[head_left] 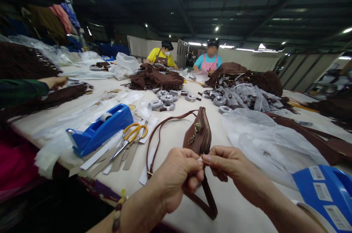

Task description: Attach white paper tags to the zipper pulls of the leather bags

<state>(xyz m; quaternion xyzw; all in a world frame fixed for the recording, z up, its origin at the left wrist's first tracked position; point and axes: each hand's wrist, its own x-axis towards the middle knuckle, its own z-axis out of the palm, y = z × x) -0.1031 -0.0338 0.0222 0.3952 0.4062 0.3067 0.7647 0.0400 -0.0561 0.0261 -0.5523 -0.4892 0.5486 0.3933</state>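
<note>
A small brown leather handbag (202,130) with a gold-coloured clasp stands on the table in front of me. Its long strap (158,130) loops out to the left. My left hand (180,172) is closed in a pinch at the near end of the bag, with a tiny white piece (200,159) at its fingertips. Against those fingertips, my right hand (227,161) pinches too; what lies between its thumb and finger is too small to name. A lower part of the strap (209,198) hangs below both hands.
Yellow-handled scissors (132,135) and a blue tape dispenser (103,126) lie left, among paper strips. Clear plastic (253,141) and another blue dispenser (320,192) are right. Wrapped straps (166,99) and fringed bags (156,77) lie beyond. A co-worker's hand (56,82) reaches in; two people sit opposite.
</note>
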